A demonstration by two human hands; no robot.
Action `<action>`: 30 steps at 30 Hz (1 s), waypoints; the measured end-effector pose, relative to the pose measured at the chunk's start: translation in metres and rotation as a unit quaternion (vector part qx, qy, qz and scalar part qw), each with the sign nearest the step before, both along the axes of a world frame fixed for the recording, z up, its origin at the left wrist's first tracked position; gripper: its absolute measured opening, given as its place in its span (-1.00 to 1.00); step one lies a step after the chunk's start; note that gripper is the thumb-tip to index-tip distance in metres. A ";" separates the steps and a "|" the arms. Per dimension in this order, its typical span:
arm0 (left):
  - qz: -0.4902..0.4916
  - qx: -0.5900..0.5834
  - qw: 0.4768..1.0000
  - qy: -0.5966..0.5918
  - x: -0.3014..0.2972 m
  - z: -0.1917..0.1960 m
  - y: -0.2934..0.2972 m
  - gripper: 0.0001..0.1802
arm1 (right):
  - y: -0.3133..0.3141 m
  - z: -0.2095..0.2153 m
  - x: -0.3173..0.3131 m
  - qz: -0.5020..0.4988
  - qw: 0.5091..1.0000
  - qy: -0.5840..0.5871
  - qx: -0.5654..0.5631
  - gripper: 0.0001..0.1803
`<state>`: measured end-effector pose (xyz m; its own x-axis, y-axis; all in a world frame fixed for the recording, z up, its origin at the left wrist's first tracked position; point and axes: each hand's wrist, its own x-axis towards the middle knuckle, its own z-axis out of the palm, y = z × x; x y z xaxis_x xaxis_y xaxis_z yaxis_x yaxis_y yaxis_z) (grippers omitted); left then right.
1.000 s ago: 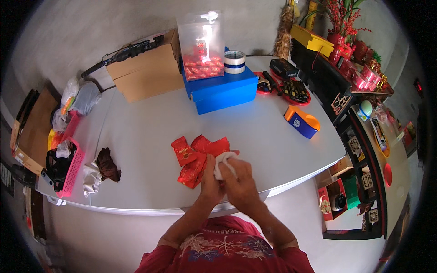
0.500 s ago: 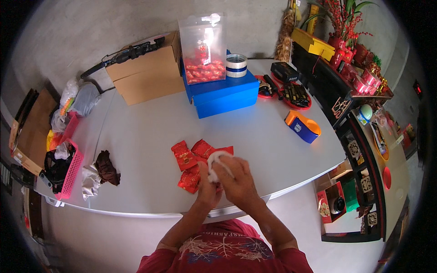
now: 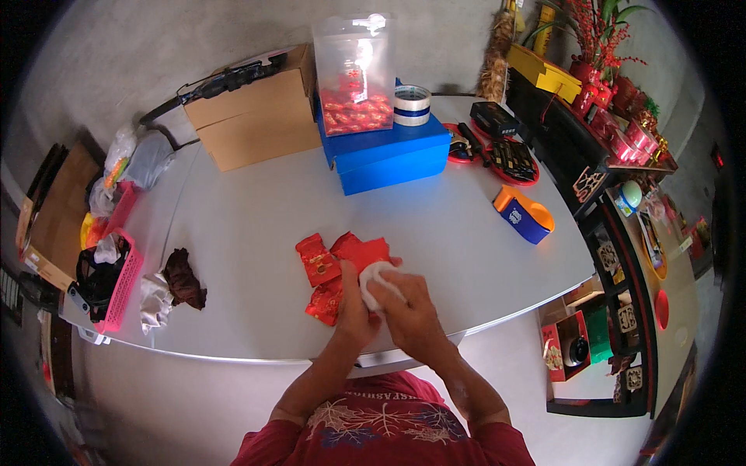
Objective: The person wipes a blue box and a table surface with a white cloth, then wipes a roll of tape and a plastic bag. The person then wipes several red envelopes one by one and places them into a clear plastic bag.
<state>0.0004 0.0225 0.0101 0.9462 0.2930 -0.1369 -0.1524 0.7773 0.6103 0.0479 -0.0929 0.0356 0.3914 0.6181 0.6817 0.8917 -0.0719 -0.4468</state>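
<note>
Holding white wad (image 3: 378, 281) | between both grips, apparently | above red packets (image 3: 336, 264)

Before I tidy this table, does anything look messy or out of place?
Crumpled red packets lie scattered beside both hands, left hand and right hand, which hold a white wad. A dark crumpled cloth sits loose near the pink basket.

Left hand (image 3: 351, 307), right hand (image 3: 412, 309), white wad (image 3: 376, 279), red packets (image 3: 330, 264)
</note>
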 end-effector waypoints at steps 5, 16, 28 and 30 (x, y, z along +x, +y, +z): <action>0.102 0.065 0.992 0.013 0.001 0.012 0.013 -0.46 | -0.027 -0.017 -0.017 0.095 0.991 0.067 -0.061 -0.58; 0.067 -0.040 0.996 -0.033 0.004 0.010 -0.003 -0.33 | -0.005 -0.013 -0.024 -0.051 0.998 0.022 0.016 -0.54; 0.075 0.089 0.993 -0.019 -0.004 0.012 -0.003 -0.54 | -0.017 -0.006 -0.022 0.006 0.996 0.085 -0.009 -0.54; 0.094 0.089 0.990 0.047 -0.002 0.021 0.005 -0.57 | -0.029 -0.004 -0.018 0.146 0.980 0.137 -0.004 -0.54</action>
<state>-0.0012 0.0270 0.0314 0.8578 0.4910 -0.1521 -0.2212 0.6197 0.7531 0.0303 -0.1221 0.0316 0.3652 0.7366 0.5693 0.7209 0.1631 -0.6736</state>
